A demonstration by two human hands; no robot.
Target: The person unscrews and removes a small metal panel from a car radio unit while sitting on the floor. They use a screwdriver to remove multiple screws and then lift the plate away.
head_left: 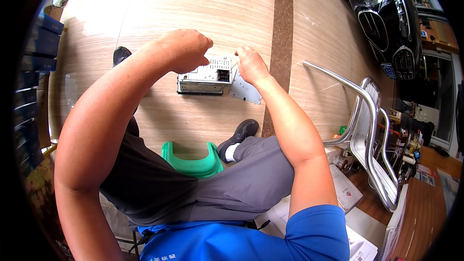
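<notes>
A silver metal car stereo unit [205, 81] lies on the floor in front of me, with a dark socket and rows of slots showing. Over its far left edge is my left hand [186, 50], its fingers bent, with a gap visible between thumb and forefinger. Beside the unit's far right corner, my right hand [252, 66] is closed; whatever its fingers hold is hidden. A flat silver metal plate [245, 91] with small holes lies against the unit's right side, below my right hand.
A green plastic stool [193, 165] stands between my legs, and my black shoe [244, 133] is near the unit. To the right is a metal bench [369, 111] with tubular arms. A black car [386, 24] stands at the far right. Blue boxes [44, 43] are stacked at left.
</notes>
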